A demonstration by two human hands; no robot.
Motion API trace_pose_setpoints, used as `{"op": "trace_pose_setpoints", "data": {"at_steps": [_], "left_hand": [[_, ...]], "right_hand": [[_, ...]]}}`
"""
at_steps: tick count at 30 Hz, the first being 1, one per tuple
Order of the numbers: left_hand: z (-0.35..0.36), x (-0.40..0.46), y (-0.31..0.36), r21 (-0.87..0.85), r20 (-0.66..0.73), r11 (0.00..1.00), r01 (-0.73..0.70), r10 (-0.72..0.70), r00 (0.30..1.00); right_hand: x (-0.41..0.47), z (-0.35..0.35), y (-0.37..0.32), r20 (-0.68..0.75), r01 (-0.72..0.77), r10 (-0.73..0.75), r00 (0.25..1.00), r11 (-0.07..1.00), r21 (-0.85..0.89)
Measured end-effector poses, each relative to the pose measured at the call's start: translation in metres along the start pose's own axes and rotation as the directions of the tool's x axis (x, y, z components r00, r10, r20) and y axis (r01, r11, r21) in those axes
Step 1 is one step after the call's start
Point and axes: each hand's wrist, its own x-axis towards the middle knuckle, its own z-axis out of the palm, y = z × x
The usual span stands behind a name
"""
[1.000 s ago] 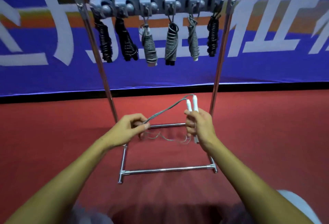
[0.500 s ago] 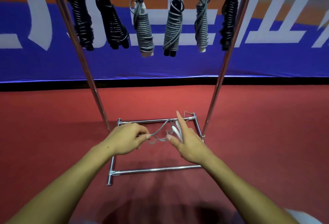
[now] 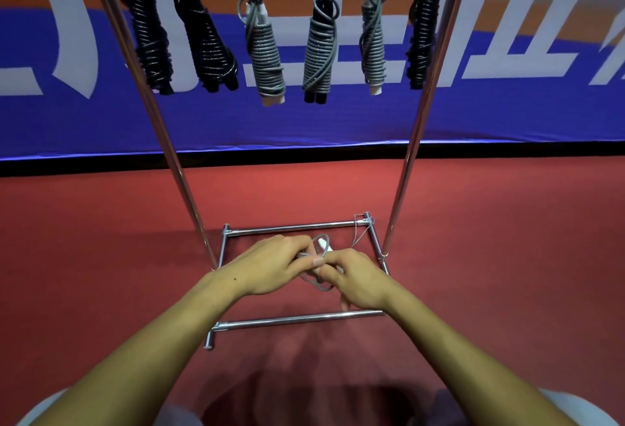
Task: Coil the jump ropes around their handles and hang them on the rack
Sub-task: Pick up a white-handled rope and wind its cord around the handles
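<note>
Both hands (image 3: pixel 316 268) grip white handles (image 3: pixel 325 245) pointing away.

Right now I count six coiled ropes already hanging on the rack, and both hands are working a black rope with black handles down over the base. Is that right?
Not quite. The head view shows six coiled ropes on the rack, and the left hand and right hand together over the base, but the rope they hold is grey, with white handles.
</note>
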Motion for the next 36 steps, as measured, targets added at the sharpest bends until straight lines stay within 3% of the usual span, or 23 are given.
{"op": "trace_pose_setpoints", "data": {"at_steps": [4,6,8,10,13,18,22,23,27,30,33,36], "left_hand": [[-0.001,0.005,-0.007,0.189,-0.095,0.980,0.070,-0.053,0.994],[-0.001,0.007,-0.009,0.285,-0.088,0.950,0.131,-0.110,0.990],[0.002,0.011,-0.007,0.332,-0.013,0.933,0.141,-0.145,0.989],[0.008,0.016,0.001,0.288,0.050,0.954,0.087,-0.106,0.993],[0.012,0.026,0.016,0.211,0.087,0.976,0.049,-0.068,0.994],[0.019,0.038,0.024,0.006,0.153,0.999,0.033,-0.034,0.988],[0.020,0.042,0.023,-0.101,0.105,0.993,0.065,-0.055,0.993],[0.020,0.042,0.020,-0.084,0.089,0.994,0.064,-0.057,0.994],[0.027,0.039,0.016,0.083,0.100,0.995,0.048,-0.056,0.993],[0.030,0.042,0.018,0.185,0.048,0.974,0.132,-0.143,0.989],[0.030,0.050,0.014,0.073,0.145,0.981,0.178,-0.187,0.972],[0.026,0.049,0.027,-0.215,0.343,0.970,0.116,-0.036,0.939]], "right_hand": [[0.003,-0.018,0.014,-0.197,0.015,0.022,0.980,0.983,0.185],[0.000,-0.030,0.020,-0.292,0.038,0.003,0.956,0.990,0.135],[-0.006,-0.034,0.019,-0.282,0.126,-0.093,0.955,0.987,0.100],[-0.010,-0.031,0.017,-0.149,0.193,-0.174,0.973,0.973,0.125],[-0.012,-0.023,0.024,0.020,0.134,-0.132,0.991,0.989,-0.070],[-0.017,-0.025,0.029,-0.051,0.073,-0.083,0.995,0.982,-0.175],[-0.023,-0.032,0.040,-0.064,-0.043,0.023,0.998,0.944,-0.326],[-0.024,-0.033,0.042,-0.070,-0.052,0.034,0.997,0.959,-0.277],[-0.027,-0.038,0.039,-0.236,-0.064,0.115,0.965,0.974,0.215],[-0.028,-0.047,0.039,-0.399,0.059,0.053,0.915,0.963,0.263],[-0.035,-0.050,0.024,-0.245,0.124,-0.030,0.969,0.918,0.377],[-0.037,-0.042,0.026,-0.081,0.120,-0.108,0.991,0.980,0.161]]}}
